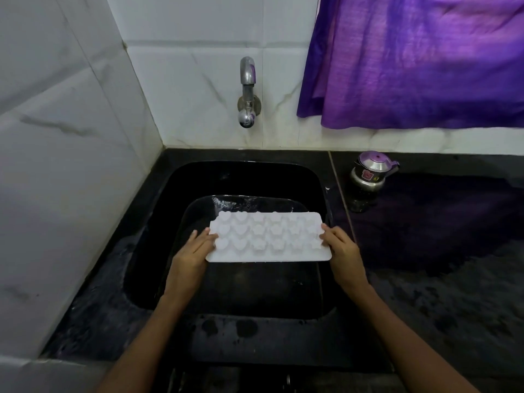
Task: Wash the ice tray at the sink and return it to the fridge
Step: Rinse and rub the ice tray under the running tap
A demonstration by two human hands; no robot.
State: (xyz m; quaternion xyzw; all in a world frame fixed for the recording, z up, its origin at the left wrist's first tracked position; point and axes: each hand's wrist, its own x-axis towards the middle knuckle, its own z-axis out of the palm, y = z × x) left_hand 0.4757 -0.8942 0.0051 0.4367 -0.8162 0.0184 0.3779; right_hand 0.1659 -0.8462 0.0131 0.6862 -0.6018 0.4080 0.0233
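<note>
A white ice tray [269, 238] with heart and flower shaped bumps is held level over the black sink [175, 194], its moulded side up. My left hand [195, 248] grips the tray's left end, thumb on top. At the right end, my right hand [338, 245] pinches the edge between thumb and fingers. The chrome tap [248, 92] juts from the tiled wall above the sink, and no water runs from it.
A black granite counter [439, 251] surrounds the sink. A small steel kettle with a purple lid [371, 173] stands at the back right of the basin. A purple cloth [411, 61] hangs over the wall at upper right. White tiled walls close the left and back.
</note>
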